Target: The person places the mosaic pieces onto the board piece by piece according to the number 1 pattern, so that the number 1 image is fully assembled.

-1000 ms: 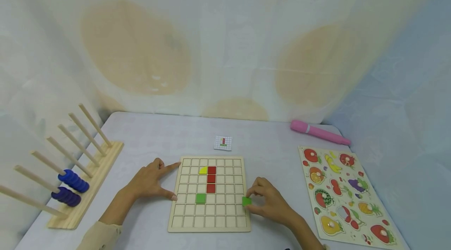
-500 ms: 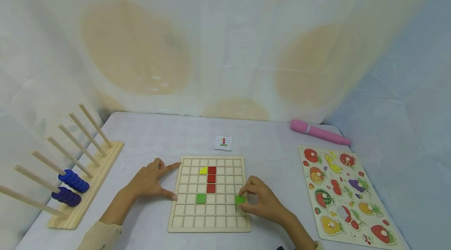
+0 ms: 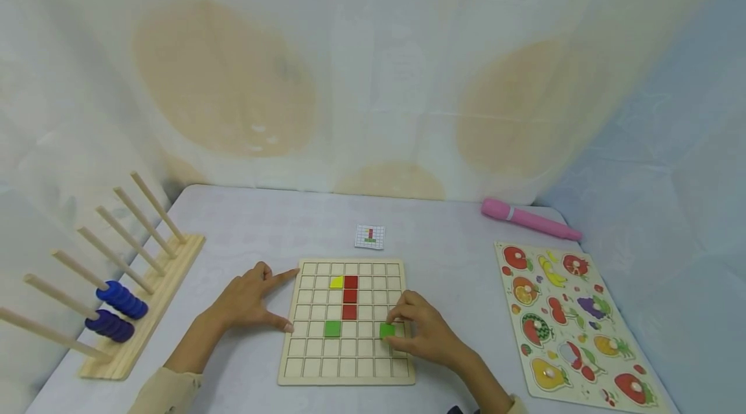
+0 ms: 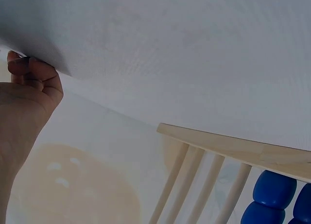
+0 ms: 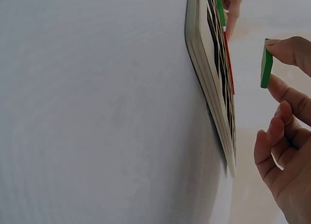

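Note:
A wooden grid board (image 3: pixel 315 367) lies flat in the middle of the table. On it sit several red square tiles (image 3: pixel 350 295) in a column, a yellow rounded tile (image 3: pixel 337 282) beside the top one, and a green square tile (image 3: pixel 332 329) lower left. My right hand (image 3: pixel 428 330) pinches another green square tile (image 5: pixel 266 66) between thumb and index finger, raised above the board's right side in the right wrist view. At the board's left edge rests my left hand (image 3: pixel 245 297), index finger and thumb stretched out to it, the other fingers curled in.
A small printed grid card (image 3: pixel 370 237) lies behind the board. Left stands a wooden peg rack (image 3: pixel 169 284) with blue rings. To the right are a fruit puzzle board (image 3: pixel 574 330) and a pink marker-shaped object (image 3: pixel 530 219). Curtains hang around the table.
My right hand has moved left over the board with the green tile, from its right edge to the columns just inside. The left hand stays put.

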### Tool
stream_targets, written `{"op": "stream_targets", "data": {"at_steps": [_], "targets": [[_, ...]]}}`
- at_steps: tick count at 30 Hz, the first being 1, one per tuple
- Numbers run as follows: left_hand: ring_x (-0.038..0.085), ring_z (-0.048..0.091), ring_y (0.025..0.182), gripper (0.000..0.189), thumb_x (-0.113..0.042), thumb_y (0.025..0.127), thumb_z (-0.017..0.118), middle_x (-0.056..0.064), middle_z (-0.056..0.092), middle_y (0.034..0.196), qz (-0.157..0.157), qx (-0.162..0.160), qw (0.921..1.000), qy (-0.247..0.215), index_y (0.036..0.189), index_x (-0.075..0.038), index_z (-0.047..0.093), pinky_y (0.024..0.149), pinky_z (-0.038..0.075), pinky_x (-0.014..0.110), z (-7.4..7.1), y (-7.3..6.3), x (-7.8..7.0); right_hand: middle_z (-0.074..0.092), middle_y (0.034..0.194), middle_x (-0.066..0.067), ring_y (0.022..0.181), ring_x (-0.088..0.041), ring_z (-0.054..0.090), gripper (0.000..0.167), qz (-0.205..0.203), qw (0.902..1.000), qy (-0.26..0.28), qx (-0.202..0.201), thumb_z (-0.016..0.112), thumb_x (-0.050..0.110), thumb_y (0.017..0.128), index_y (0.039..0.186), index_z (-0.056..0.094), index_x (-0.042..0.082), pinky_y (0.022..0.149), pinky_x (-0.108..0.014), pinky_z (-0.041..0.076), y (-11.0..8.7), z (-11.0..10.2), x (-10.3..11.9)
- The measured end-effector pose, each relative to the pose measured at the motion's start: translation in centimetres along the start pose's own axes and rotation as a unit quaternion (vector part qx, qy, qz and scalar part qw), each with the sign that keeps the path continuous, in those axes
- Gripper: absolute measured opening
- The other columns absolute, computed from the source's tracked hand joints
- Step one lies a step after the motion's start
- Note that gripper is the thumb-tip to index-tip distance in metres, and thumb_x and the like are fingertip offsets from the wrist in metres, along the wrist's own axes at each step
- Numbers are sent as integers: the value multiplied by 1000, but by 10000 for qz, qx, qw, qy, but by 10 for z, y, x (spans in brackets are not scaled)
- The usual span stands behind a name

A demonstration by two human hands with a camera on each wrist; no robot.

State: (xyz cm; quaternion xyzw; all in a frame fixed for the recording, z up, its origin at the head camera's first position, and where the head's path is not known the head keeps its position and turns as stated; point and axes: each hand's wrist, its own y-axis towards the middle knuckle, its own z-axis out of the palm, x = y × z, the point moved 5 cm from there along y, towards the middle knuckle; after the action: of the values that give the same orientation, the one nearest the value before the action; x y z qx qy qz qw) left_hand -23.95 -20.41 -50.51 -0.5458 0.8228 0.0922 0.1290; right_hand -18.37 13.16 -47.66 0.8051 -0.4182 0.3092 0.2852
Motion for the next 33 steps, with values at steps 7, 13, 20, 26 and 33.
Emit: {"op": "stream_targets", "data": {"at_steps": [7,13,20,26,33], "targets": [[15,32,70,111,-86,53,71,0,38,97,1,-1,10000,0,148,-33,47,63,28,29,-1,-1,-1,53,91,-4,89,-11,48,23,16,9999,45,100,86,13,73,91,72,17,78,-24,44,3,6,3],[15,32,69,111,-87,53,70,0,38,97,44,-37,10000,81,148,-33,47,62,28,28,0,0,1,52,89,-4,87,-7,46,23,-84,9998,-93,122,86,14,72,90,72,19,76,-24,44,6,9,5],[14,32,70,111,-87,53,69,0,38,96,59,-49,10000,59,148,-33,47,62,28,29,1,0,1,50,89,-1,87,-5,44,22,-208,9996,-133,154,86,15,74,91,72,18,77,-22,44,12,13,9],[14,32,71,110,-87,53,70,-1,37,96,57,-9,10000,46,148,-34,48,63,27,29,2,0,1,48,87,3,87,-4,47,21,-343,9991,-182,180,86,14,73,90,72,16,80,-21,47,19,17,12],[14,31,71,111,-88,53,69,-1,36,96,38,9,10000,67,148,-35,47,62,27,28,2,1,1,48,86,3,83,-5,43,19,-578,9967,-501,254,85,16,75,89,73,14,74,-18,43,27,22,19]]}}
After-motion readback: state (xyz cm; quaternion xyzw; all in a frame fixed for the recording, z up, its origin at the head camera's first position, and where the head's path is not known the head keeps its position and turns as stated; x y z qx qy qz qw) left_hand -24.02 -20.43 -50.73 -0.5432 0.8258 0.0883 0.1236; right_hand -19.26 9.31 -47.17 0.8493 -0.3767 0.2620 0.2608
